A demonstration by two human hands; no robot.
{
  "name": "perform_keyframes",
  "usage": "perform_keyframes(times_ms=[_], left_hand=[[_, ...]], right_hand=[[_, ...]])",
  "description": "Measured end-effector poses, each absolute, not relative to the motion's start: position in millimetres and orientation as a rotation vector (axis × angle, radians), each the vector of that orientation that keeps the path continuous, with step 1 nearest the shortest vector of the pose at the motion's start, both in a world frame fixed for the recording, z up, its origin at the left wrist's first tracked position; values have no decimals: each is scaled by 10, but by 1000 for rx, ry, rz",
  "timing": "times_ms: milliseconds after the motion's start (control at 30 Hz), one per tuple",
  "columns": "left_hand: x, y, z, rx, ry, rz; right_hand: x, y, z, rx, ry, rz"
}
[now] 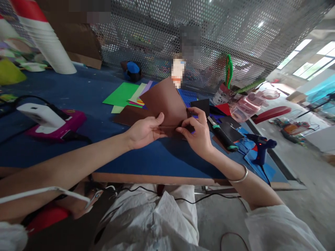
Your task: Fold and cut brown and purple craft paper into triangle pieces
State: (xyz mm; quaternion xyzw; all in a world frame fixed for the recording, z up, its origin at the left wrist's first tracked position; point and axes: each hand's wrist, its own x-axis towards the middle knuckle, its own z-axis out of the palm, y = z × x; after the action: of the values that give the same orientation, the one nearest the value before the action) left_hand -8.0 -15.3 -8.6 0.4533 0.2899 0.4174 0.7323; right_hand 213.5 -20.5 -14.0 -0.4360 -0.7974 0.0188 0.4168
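Both hands hold a brown sheet of paper (165, 101) above the blue table (86, 90). My left hand (144, 130) pinches its lower left edge along a fold. My right hand (196, 132) pinches the lower right corner of the same sheet. The upper part of the sheet stands up, tilted away from me. A second brown sheet (128, 116) lies flat under it.
Green and other coloured sheets (123, 94) lie behind. A black utility knife with green trim (222, 134) and a blue glue gun (260, 148) rest to the right. A pink and white device (49, 120) sits at left. A perforated metal screen (209, 35) stands behind the table.
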Motion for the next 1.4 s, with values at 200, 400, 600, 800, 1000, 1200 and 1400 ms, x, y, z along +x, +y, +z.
perform_keyframes(times_ms=[200,400,600,800,1000,1200,1400], left_hand=[[-58,-150,-64,882,642,917],[-62,-126,-132,965,664,941],[-74,-100,-153,982,680,918],[-68,-125,-110,913,632,911],[-37,-174,-140,1028,696,969],[-13,-162,-179,1017,763,1083],[-48,-131,-68,994,801,1180]], right_hand=[[2123,-222,-138,-1086,-1963,82],[2125,-220,-107,-1173,-1939,185],[2125,-203,-90,-1190,-1936,203],[2116,-210,-88,-1207,-1915,176],[2106,-219,-82,-1206,-1899,210],[2074,-254,-74,-1187,-1879,206],[2061,-104,-175,-1097,-1536,491]])
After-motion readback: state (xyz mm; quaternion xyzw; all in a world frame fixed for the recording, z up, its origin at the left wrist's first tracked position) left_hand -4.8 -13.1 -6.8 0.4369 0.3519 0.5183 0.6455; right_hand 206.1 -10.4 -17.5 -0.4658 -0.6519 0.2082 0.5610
